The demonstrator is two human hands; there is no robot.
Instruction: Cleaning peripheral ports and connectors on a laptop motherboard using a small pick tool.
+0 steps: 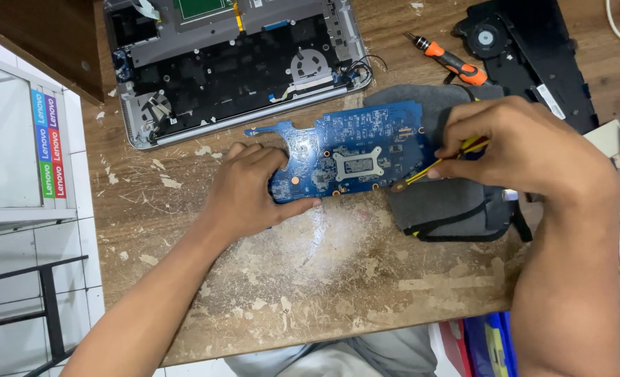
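Blue circuit board (352, 150), long axis left-right at frame centre, is pinned at its left end by left hand (251, 192); yellow-handled tool (439, 162) is pinched in right hand (526, 150), tip at the board's lower right edge.

Blue board (355, 150): flat, chip side up, silver socket frame mid, right end on grey pouch. Yellow tool (436, 166): thin, tilted, tip on board's lower-right edge, near socket.

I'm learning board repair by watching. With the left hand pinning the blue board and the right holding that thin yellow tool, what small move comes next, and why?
Probably ease the yellow tool's tip down onto the blue circuit board's lower edge: the tip sits right there, and the left hand already steadies the board for the right hand.
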